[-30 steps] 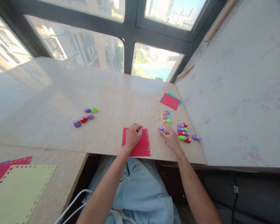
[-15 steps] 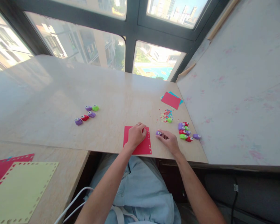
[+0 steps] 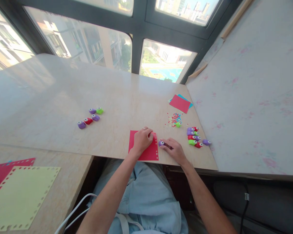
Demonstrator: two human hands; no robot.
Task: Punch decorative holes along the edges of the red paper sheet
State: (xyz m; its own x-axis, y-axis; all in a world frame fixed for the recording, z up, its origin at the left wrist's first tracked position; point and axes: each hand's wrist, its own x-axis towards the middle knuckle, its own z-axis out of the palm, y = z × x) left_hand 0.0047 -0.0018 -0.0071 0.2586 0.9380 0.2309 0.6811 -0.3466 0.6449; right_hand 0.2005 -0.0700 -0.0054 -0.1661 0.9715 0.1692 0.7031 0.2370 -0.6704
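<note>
At the lower left of the frame, a yellow sheet (image 3: 24,198) with holes along its edges overlaps a red-pink sheet (image 3: 1,175). Left of centre, five small punches (image 3: 88,121), purple, red and green, sit on the tabletop (image 3: 122,107). Just below centre, the left hand (image 3: 143,140) rests with curled fingers on a red sheet (image 3: 148,153) punched along its right side; whether it pinches the paper, one cannot tell. Just beside that edge, the right hand (image 3: 174,149) has its fingers closed around a purple punch (image 3: 161,143). Above it lie paper bits (image 3: 174,118), a green punch (image 3: 178,124) and a red card (image 3: 180,103). Further right stand clustered punches (image 3: 192,137) and a lone purple one (image 3: 206,142).
</note>
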